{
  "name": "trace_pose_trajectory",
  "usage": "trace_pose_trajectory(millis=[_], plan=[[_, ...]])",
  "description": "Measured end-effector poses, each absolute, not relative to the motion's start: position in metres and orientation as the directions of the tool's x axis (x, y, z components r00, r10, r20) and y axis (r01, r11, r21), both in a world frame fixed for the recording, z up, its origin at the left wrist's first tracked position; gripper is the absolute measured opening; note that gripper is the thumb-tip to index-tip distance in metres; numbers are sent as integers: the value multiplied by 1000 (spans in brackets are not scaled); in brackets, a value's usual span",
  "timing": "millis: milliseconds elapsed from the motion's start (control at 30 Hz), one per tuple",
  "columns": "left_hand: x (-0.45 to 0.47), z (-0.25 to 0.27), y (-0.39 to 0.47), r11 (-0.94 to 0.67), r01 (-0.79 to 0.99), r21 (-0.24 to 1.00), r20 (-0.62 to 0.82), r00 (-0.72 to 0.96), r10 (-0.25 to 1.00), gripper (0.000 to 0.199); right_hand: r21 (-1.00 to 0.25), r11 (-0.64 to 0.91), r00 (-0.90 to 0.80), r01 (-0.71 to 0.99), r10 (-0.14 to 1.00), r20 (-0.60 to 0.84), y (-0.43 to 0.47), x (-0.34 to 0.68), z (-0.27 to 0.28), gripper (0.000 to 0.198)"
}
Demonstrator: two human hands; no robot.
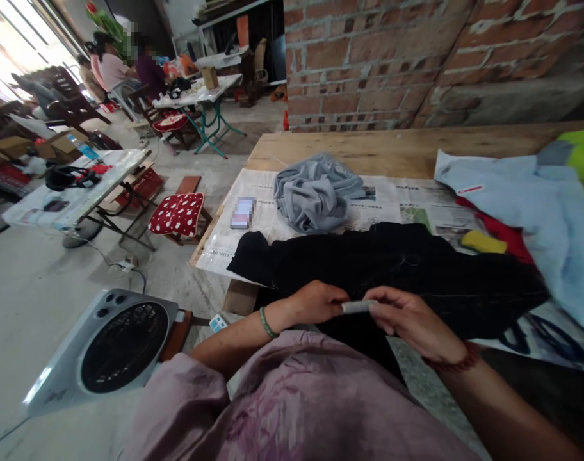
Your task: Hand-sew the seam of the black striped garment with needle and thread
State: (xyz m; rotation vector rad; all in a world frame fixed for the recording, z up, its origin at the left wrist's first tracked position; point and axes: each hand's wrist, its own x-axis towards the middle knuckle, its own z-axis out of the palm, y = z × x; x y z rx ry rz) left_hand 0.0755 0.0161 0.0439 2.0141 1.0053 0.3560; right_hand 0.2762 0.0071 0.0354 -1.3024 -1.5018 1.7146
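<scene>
A small whitish cylinder [356,307], which looks like a spool of thread, is held level between both hands in front of my body. My left hand [318,301] is closed with its fingertips at the left end. At the other end, my right hand [410,319] pinches it between thumb and fingers. Just beyond the hands, black cloth [330,257] lies spread along the near edge of the table, with pale loose threads on it. Behind that sits a crumpled heap of grey cloth [316,192]. The palm sides of the left fingers are hidden.
Newspaper covers part of the wooden table [392,147]. A phone [243,212] lies at its left, a yellow piece [484,242] and light blue cloth [527,211] at right. A box fan [114,346] stands lower left, near a red-cushioned stool [177,214]. People sit far left.
</scene>
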Motion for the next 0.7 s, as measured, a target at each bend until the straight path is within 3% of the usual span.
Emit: trace_pose_trajectory(millis=[67,267,333,400,500,600,700], plan=[[76,41,15,-293,555,778,-153,621,769,19,-951,-260,-315,170,900,-302,8,278,36,33],[82,35,6,-119,480,869,-248,631,735,20,-923,-382,-317,-34,880,-353,11,277,34,32],[84,36,3,-149,479,865,-230,644,729,19,-954,-298,-210,44,931,-300,10,274,31,31],[85,37,3,-229,489,842,-184,658,730,18,-957,-173,-135,233,969,-207,7,271,29,28],[81,41,9,-311,517,797,-107,629,770,20,-921,-95,-294,378,931,-217,4,271,31,25],[79,41,13,-307,562,768,-118,596,794,20,-950,-233,-468,206,830,-305,3,273,34,26],[81,38,8,-322,557,765,-157,646,747,18,-967,-227,-291,117,923,-252,6,274,33,27]])
